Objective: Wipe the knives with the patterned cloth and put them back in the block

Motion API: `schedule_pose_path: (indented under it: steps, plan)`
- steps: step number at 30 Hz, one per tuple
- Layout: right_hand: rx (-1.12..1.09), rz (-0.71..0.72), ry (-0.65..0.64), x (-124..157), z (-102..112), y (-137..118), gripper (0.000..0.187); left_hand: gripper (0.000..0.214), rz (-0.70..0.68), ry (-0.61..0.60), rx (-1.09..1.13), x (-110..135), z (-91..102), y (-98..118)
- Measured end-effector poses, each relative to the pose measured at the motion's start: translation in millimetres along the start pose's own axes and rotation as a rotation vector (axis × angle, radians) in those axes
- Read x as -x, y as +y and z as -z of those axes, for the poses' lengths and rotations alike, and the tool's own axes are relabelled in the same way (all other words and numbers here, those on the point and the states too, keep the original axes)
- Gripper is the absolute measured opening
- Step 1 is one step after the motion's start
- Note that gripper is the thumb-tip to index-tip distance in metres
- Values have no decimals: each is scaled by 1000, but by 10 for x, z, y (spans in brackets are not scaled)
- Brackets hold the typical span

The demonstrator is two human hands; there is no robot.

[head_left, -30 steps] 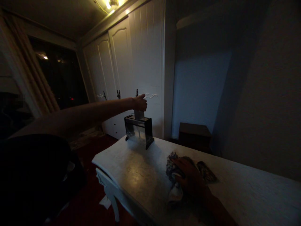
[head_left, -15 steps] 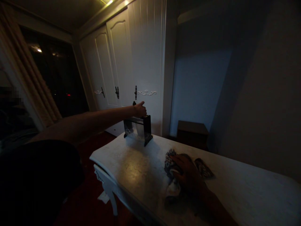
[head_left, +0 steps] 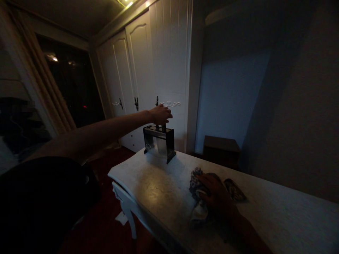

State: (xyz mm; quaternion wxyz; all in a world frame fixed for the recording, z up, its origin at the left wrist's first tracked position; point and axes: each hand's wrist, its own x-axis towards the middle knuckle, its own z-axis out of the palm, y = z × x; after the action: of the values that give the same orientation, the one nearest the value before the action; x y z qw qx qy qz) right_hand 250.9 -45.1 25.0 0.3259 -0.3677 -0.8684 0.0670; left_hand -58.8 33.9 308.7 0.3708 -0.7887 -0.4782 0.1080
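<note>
My left arm reaches far out to a dark knife holder (head_left: 159,141) standing at the far end of the pale table (head_left: 156,187). My left hand (head_left: 160,114) sits just above the holder, its fingers bent over the dark knife handles (head_left: 163,128) that stick up from the slots. A pale blade shows through the holder's clear front. My right hand (head_left: 215,197) lies on a crumpled patterned cloth (head_left: 195,182) near the middle of the table, its fingers curled onto the cloth's lighter fold.
The room is very dim. White wardrobe doors (head_left: 148,70) with dark handles stand behind the holder. A low dark cabinet (head_left: 221,150) sits against the wall beyond the table. A dark window (head_left: 69,88) with curtains is at the left. A dark rounded shape (head_left: 45,204) fills the lower left.
A second ago my left hand held a knife with its blade partly above the holder. It pushed the knife down into the slot, then rose slightly. My right hand stayed on the cloth.
</note>
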Motion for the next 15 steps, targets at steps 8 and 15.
schedule_pose_path:
  steps: [8, 15]
  plan:
    - [-19, 9, 24, 13, -36, 46, 52, 47, 340, 170, 78, 172, -53, -71]
    - [-38, 8, 42, 24, -51, 51, 55, 64, 605, 170, 404, 177, -332, -121]
